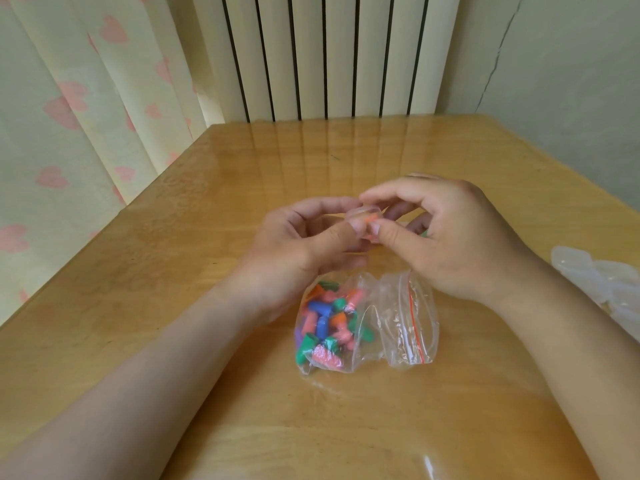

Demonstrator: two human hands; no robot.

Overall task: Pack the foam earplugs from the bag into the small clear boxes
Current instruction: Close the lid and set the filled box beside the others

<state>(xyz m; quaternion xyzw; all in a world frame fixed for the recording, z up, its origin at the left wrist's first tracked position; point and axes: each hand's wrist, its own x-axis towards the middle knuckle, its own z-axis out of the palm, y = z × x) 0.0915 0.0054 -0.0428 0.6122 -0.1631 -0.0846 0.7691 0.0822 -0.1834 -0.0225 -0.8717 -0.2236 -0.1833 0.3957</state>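
Observation:
A small clear box (366, 216) with an orange earplug inside sits between both hands above the table. My left hand (304, 244) pinches its left side with thumb and fingers. My right hand (446, 233) pinches its right side, thumb in front and forefinger over the top. Below the hands lies a clear zip bag (401, 323) with a red seal strip, its mouth to the right. Several foam earplugs (325, 323) in green, blue, orange, pink and purple fill the bag's left end. A green bit shows under my right hand's fingers; I cannot tell what it is.
A pile of clear small boxes (602, 282) lies at the table's right edge. The glossy wooden table (242, 168) ends at a radiator behind and a heart-print curtain at the left. A wall stands to the right.

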